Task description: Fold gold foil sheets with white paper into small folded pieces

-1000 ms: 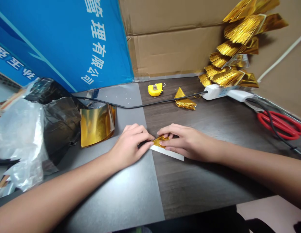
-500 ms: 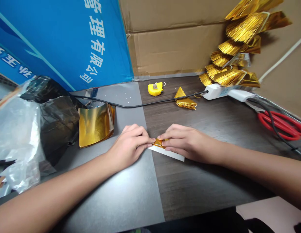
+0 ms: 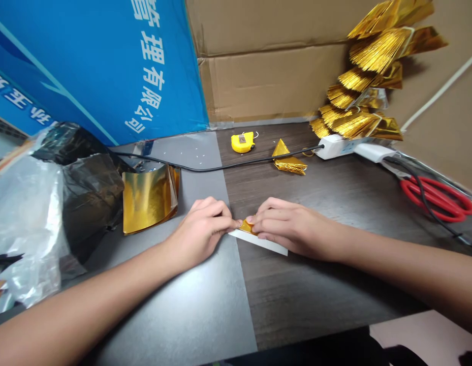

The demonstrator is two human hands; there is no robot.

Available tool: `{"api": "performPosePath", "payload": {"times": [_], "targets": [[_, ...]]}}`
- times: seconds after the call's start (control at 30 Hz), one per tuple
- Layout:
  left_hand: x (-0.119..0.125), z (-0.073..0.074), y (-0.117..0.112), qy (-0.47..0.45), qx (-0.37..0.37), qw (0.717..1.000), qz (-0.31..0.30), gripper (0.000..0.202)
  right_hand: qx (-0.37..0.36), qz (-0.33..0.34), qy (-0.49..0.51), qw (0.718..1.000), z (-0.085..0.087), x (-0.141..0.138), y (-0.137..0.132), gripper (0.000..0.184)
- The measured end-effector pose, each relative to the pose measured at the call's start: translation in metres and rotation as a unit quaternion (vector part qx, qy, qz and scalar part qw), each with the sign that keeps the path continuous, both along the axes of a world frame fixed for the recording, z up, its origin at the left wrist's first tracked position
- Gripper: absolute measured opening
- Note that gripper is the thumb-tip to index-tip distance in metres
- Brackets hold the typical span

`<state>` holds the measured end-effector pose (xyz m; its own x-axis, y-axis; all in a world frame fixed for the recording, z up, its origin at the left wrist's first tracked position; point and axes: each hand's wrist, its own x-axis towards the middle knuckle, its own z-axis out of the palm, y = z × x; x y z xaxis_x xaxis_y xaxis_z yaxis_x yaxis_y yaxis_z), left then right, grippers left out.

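Observation:
A sheet of gold foil paper point(image 3: 246, 226) lies partly folded on the dark table, with a white strip of its underside showing along the near edge. My left hand point(image 3: 209, 223) pinches its left end between thumb and fingers. On the right part, the fingers of my right hand point(image 3: 287, 226) are curled together and press down on the paper. Most of the folded part is hidden under my fingers. A stack of gold foil sheets point(image 3: 146, 201) stands left of my left hand, its sheets slightly curved.
A black cable point(image 3: 220, 166) crosses the table behind my hands. Beyond it sit a yellow tape measure point(image 3: 242, 142) and a folded gold bundle point(image 3: 289, 163). At right are a white power strip point(image 3: 335, 146), red-handled scissors point(image 3: 437, 198) and piled gold bundles point(image 3: 376, 51). Plastic bags point(image 3: 87, 188) fill the left.
Both hands stay on the gold paper, with only slight finger shifts. The view has moved a little.

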<state>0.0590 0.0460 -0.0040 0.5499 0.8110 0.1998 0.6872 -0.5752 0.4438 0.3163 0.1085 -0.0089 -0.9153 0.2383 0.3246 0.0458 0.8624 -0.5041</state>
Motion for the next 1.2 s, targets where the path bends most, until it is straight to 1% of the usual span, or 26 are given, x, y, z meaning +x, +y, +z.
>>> {"api": "performPosePath", "payload": {"times": [0.27, 0.57, 0.9, 1.2], "targets": [[-0.0024, 0.0004, -0.0006, 0.029, 0.023, 0.999, -0.023, 0.029, 0.036, 0.005, -0.011, 0.999, -0.0004, 0.0008, 0.0005, 0.028], [-0.0033, 0.0004, -0.0009, 0.043, 0.056, 0.997, -0.037, 0.031, 0.035, 0.006, -0.025, 0.999, -0.0001, 0.0004, -0.0011, 0.029], [-0.0053, 0.0002, 0.0010, 0.045, 0.039, 0.997, -0.039, 0.030, 0.041, 0.009, -0.025, 0.999, -0.0035, -0.0006, 0.0002, 0.029], [-0.0055, 0.0005, 0.0012, 0.048, 0.036, 0.997, -0.039, 0.031, 0.031, 0.007, -0.034, 0.999, -0.0027, 0.0002, -0.0013, 0.028]]}}
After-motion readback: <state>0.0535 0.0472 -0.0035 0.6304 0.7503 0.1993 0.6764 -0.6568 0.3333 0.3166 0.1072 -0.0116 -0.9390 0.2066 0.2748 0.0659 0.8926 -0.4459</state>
